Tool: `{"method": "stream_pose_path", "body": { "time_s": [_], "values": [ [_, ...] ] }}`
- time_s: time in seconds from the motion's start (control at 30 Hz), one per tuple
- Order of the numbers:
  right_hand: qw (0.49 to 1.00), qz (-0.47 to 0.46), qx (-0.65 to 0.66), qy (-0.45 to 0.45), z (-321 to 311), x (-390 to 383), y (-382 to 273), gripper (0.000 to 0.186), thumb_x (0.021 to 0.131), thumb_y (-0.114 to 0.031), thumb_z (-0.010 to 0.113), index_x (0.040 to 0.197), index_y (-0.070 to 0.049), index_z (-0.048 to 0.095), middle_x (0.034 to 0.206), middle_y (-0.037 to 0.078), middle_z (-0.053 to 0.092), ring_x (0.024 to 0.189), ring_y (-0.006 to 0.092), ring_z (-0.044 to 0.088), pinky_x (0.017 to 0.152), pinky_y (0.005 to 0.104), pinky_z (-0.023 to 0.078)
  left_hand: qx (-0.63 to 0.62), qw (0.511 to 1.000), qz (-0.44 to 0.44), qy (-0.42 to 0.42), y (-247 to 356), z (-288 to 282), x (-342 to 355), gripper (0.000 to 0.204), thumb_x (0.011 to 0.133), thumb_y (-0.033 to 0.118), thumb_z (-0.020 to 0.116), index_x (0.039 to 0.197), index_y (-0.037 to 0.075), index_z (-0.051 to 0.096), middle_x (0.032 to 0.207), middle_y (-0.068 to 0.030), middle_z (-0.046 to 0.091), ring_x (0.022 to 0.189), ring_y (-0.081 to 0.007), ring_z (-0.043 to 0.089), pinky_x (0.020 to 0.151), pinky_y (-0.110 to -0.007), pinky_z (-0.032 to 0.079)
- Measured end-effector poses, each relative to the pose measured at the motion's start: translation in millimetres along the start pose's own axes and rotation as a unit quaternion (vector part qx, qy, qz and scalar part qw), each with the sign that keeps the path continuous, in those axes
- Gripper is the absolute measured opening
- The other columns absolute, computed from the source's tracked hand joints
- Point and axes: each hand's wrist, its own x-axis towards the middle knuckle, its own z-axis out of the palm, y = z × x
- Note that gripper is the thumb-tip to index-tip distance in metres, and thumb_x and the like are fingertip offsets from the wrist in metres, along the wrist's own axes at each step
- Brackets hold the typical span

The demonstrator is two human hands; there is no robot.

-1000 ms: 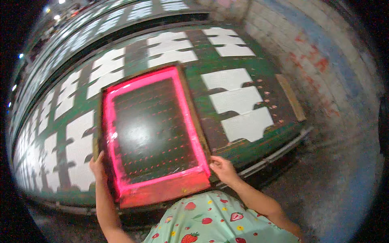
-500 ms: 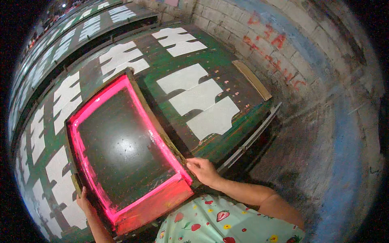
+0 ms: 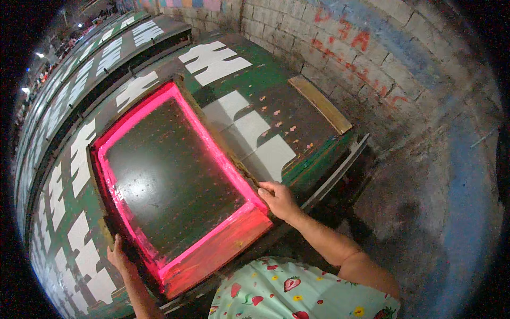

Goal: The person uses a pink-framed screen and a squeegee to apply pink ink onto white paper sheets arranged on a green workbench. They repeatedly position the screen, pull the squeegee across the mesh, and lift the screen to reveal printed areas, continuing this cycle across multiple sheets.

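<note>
Between both grips, above the green surface (image 3: 273, 66): one frame (image 3: 170, 175), oblong, dark centre, pink border, red strip at near end. Long axis runs slantwise, near right to far left; the bulk extends forward of the holds. Contact between frame and surface: cannot tell.

Left grip (image 3: 121, 259): clasped on frame's left side, toward the near end; fingers partly hidden. Right grip (image 3: 279, 201): clasped on frame's right side, just beside the near corner.

Beside the frame's right side: white pieces (image 3: 273, 157), flat, partly shaded. Farther off: white cutouts (image 3: 215, 63); wooden board (image 3: 321, 106), along the surface's end; block wall (image 3: 284, 29) beyond. Containers: none made out.
</note>
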Motion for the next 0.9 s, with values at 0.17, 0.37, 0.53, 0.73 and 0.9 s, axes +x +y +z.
{"method": "stream_pose_path", "body": {
  "time_s": [0.17,0.37,0.53,0.73,0.9],
  "values": [
    [0.998,0.061,0.004,0.025,-83,45,60,0.045,0.103,-0.027,0.074,0.133,0.007,0.074,0.129,0.024,0.078,0.121,0.0333,0.074,0.106,0.0429,0.056,-0.001,0.998,0.029,-0.059,-4,101,-67,0.043,0.095,0.015,0.088,0.13,-0.002,0.071,0.108,-0.0075,0.077,0.085,-0.02,0.074,0.075,-0.036,0.062],
    [0.997,0.058,-0.019,0.05,-175,76,98,0.044,0.103,-0.026,0.074,0.133,0.006,0.073,0.132,0.024,0.077,0.124,0.0331,0.073,0.108,0.043,0.056,-0.055,0.996,0.013,-0.067,-31,193,-123,0.036,0.095,0.013,0.088,0.124,-0.001,0.072,0.111,-0.0082,0.077,0.09,-0.0202,0.074,0.083,-0.036,0.061],
    [0.994,0.077,-0.051,0.062,-220,91,114,0.044,0.104,-0.024,0.074,0.136,0.005,0.072,0.136,0.024,0.075,0.129,0.0346,0.071,0.111,0.0434,0.054,-0.037,0.996,0.011,-0.081,-31,231,-155,0.036,0.096,0.016,0.087,0.125,-0.002,0.073,0.111,-0.0081,0.077,0.094,-0.0193,0.074,0.086,-0.035,0.06],
    [0.996,0.068,-0.051,0.036,-249,102,119,0.044,0.103,-0.024,0.075,0.137,0.004,0.072,0.134,0.025,0.075,0.127,0.0355,0.072,0.109,0.0444,0.055,-0.05,0.996,0.013,-0.077,-22,261,-179,0.035,0.097,0.017,0.086,0.123,-0.002,0.073,0.109,-0.008,0.077,0.091,-0.0186,0.074,0.084,-0.034,0.059],
    [0.993,0.005,-0.115,0.032,-257,92,94,0.043,0.1,-0.022,0.077,0.137,0.0,0.072,0.13,0.024,0.075,0.122,0.0403,0.072,0.108,0.0481,0.056,-0.015,0.997,0.006,-0.079,-28,257,-174,0.035,0.096,0.018,0.087,0.122,-0.001,0.073,0.108,-0.0071,0.077,0.089,-0.0186,0.073,0.083,-0.034,0.058]
  ]
}}
